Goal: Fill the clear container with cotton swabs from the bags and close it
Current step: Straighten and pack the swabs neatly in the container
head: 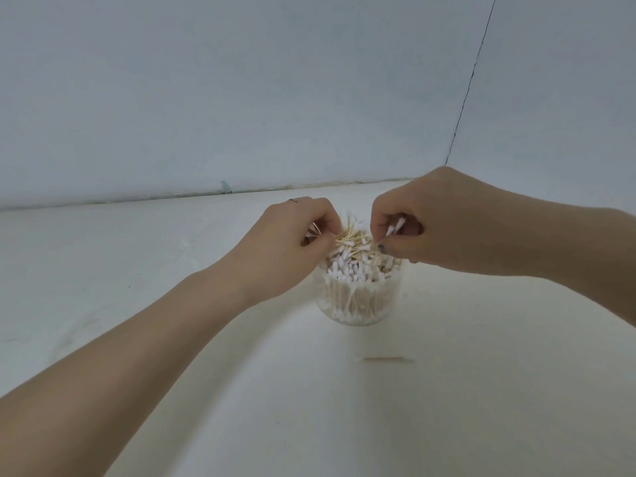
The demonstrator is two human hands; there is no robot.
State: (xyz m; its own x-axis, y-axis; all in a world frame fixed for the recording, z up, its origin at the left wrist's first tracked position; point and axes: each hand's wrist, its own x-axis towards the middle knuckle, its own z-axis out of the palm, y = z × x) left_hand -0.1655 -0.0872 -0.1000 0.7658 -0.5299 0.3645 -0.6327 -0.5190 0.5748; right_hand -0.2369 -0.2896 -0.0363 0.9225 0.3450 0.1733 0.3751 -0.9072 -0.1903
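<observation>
No readable text, label, brand, number or sign anywhere in view.

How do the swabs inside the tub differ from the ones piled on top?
The swabs inside the clear container stand upright and packed; the loose swabs on top lie crisscrossed above the rim. The left hand pinches the loose ones, not the packed. Both have wooden sticks and white tips.

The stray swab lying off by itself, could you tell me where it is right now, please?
In the head view, the stray swab lies flat on the white surface, nearer the camera than the clear container and slightly to its right, apart from both hands.
</observation>
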